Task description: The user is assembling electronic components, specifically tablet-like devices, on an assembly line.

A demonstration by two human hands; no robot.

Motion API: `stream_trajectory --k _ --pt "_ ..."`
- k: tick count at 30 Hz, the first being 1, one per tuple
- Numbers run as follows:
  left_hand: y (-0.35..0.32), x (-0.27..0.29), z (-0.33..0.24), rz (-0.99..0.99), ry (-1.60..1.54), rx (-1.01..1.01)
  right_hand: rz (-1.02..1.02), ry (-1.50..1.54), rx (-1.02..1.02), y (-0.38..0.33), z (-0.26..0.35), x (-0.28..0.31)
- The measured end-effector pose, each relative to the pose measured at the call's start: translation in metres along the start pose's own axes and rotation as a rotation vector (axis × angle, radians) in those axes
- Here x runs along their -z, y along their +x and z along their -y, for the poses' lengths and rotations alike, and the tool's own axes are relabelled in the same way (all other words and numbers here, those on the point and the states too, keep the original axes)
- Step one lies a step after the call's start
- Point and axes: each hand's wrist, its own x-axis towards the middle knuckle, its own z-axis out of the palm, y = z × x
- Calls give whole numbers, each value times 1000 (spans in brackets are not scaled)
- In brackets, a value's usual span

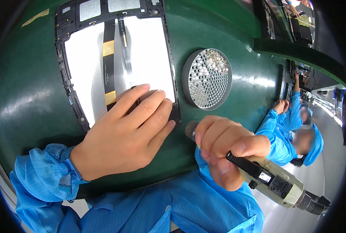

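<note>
My left hand (pixel 128 132) lies with fingers stretched over the lower part of a tablet-like device frame (pixel 74 97). This frame has a black rim, bright silver inner panels and a dark ribbon cable (pixel 109 70) with gold patches down its middle. What lies beneath my fingers is hidden. My right hand (pixel 227 145) is wrapped round a cream electric screwdriver (pixel 272 180) with a black lever. The tool's knurled metal nose (pixel 191 129) points left, near the frame's lower right corner; its bit cannot be made out.
Right of the frame stands a round grey tray (pixel 185 77) holding many small screws in a perforated plate. Two people in blue workwear (pixel 285 128) sit farther right along the green bench (pixel 235 35). A dark green curved bar (pixel 301 54) crosses the upper right.
</note>
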Motion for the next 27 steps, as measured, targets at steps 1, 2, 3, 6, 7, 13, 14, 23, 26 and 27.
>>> stream_trajectory --k 1,2,3,6,7,13,14,23,26,27 --pt "-1 0 0 1 -1 2 0 2 -2 0 0 -1" --pt "-1 0 0 -1 -1 5 -8 2 -4 0 0 -1" --pt "-2 0 0 -3 -2 8 -17 1 -6 0 0 -2" --pt "1 -3 1 0 -19 -2 -130 90 7 -3 1 -3" --pt "0 -3 0 2 -17 4 -128 96 5 -3 2 -4" --pt "-1 -2 -2 -18 -63 42 -106 9 29 -1 6 -4" --pt "-1 -2 -2 -20 -50 36 -100 17 19 0 5 -5" --pt "-2 -4 -2 -45 -18 18 -54 1 -7 0 3 -3" --pt "-1 -4 -2 -43 -18 16 -60 -5 -11 -2 2 -4" --pt "-1 -5 -1 -36 -20 13 -87 -4 -6 -3 1 -5"
